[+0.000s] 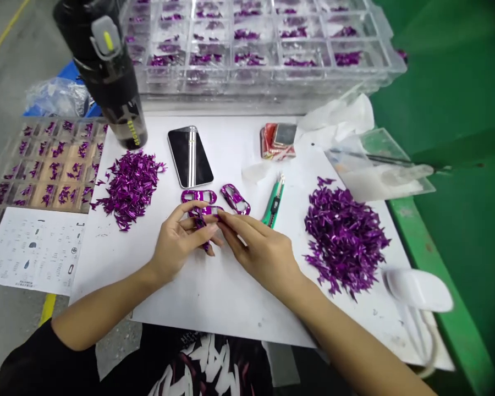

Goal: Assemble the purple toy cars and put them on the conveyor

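Mid-frame, I see the left hand [175, 242] pinching a purple piece [199, 221], right hand [268, 247] pinched beside it, contents unclear; slack fingers could drop it.

The tall heap of thin, pointy, shiny bits [346, 239] is gleaming deep purple, and the smaller heap of thin, pointy bits [130, 187] is matching it. Little shiny car-shaped shells [233, 198] are glowing purple too. The slim green craft knife [278, 193] is showing a black slider. The tall black bottle [113, 82] is wearing yellow letters. The black cloth shirt [214, 366] is showing jagged white and dark pink shapes.
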Motion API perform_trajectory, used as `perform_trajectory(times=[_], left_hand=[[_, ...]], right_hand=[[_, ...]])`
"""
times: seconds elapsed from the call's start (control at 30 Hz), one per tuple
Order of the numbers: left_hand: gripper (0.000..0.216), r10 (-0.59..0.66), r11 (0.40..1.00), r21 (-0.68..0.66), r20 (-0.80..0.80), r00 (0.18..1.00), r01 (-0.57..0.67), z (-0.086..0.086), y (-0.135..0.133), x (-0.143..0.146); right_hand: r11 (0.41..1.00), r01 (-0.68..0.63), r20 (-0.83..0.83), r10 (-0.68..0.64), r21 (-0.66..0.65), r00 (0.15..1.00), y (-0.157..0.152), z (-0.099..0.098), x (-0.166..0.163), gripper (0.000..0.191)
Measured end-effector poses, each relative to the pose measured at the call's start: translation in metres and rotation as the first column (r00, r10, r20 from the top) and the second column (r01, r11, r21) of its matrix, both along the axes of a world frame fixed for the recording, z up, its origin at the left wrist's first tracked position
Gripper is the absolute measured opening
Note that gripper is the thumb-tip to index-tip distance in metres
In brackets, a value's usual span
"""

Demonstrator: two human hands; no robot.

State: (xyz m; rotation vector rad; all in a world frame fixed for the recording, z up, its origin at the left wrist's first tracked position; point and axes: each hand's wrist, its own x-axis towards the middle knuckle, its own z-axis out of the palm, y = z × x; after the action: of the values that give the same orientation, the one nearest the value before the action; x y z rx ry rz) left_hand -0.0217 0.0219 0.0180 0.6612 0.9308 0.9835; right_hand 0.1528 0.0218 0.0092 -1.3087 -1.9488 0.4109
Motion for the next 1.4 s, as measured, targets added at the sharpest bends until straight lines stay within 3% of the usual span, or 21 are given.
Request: perform_trajectory(times=[0.1,0.17,0.27,0.33,0.63,0.87,0.97,1.07,1.17,1.27,1.4], left_hand=[[0.047,0.011,0.998,0.068,-0.090,0.996,-0.005,0.000,-0.002,0.004],[0.049,0.038,0.995,0.099,-0.156,0.987,-0.023,0.000,-0.006,0.007],[0.048,0.078,0.989,0.137,-0.221,0.972,-0.049,0.000,-0.011,0.012],[0.046,0.098,0.985,0.158,-0.230,0.968,-0.062,-0.002,-0.014,0.013],[0.045,0.118,0.979,0.192,-0.285,0.951,-0.064,-0.003,-0.019,0.014],[0.032,0.053,0.972,0.235,-0.340,0.939,0.030,0.000,-0.015,0.011],[0.072,-0.081,0.970,0.194,-0.316,0.945,0.148,0.001,-0.010,0.004],[0.101,-0.190,0.942,0.210,-0.311,0.931,0.263,0.000,-0.007,-0.001],[0.094,-0.181,0.925,0.258,-0.348,0.920,0.279,-0.004,-0.008,-0.002],[0.087,-0.164,0.924,0.265,-0.378,0.911,0.277,-0.004,-0.011,0.001],[0.080,-0.178,0.931,0.230,-0.392,0.903,0.283,0.001,-0.014,0.003]], right_hand=[[0.997,0.071,-0.046,-0.072,-0.021,0.996,-0.002,0.006,0.001,0.016],[0.981,0.124,-0.187,-0.151,-0.147,0.971,-0.003,0.015,0.002,0.014],[0.917,-0.006,-0.464,-0.196,-0.400,0.864,-0.007,0.026,-0.002,0.018],[0.879,-0.094,-0.555,-0.209,-0.467,0.805,-0.010,0.028,-0.007,0.020],[0.951,0.072,-0.393,-0.193,-0.302,0.899,-0.022,0.019,-0.026,0.014],[0.990,0.115,-0.270,-0.134,-0.086,0.954,-0.024,0.018,-0.027,0.013],[0.980,0.045,-0.285,-0.101,-0.196,0.953,-0.018,0.021,-0.016,0.008],[0.909,-0.150,-0.371,-0.006,-0.389,0.929,-0.013,0.024,-0.006,0.033],[0.849,-0.197,-0.369,0.002,-0.490,0.929,-0.009,0.024,-0.005,0.034],[0.844,-0.180,-0.374,-0.027,-0.506,0.927,-0.007,0.024,-0.004,0.031],[0.877,-0.221,-0.285,0.102,-0.426,0.953,-0.010,0.035,0.011,0.035]])
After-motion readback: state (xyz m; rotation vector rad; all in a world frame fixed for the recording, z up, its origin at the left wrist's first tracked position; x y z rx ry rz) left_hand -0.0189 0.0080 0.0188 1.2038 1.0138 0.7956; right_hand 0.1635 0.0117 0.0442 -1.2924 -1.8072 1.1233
